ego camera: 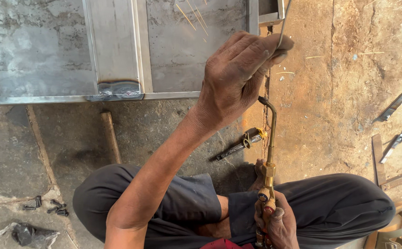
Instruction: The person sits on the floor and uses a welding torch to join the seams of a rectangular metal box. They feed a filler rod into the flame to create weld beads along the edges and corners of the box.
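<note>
My left hand [238, 74] is raised over the lower right corner of a steel frame [118, 55] and pinches a thin metal filler rod [284, 27] that runs up out of view. Down between my knees, my right hand [277, 226] grips the handle of a brass gas torch [269, 152]. The torch's bent tip points up toward the frame corner, just under my left hand. The corner itself is hidden behind that hand. A darkened weld seam [118, 90] shows on the frame's lower rail.
A second torch nozzle piece [242, 144] lies on the ground near my knee. Several dark bolts [48, 206] and a black bag [28, 234] sit at lower left. Metal strips and scraps [397, 133] lie on the dirt at right.
</note>
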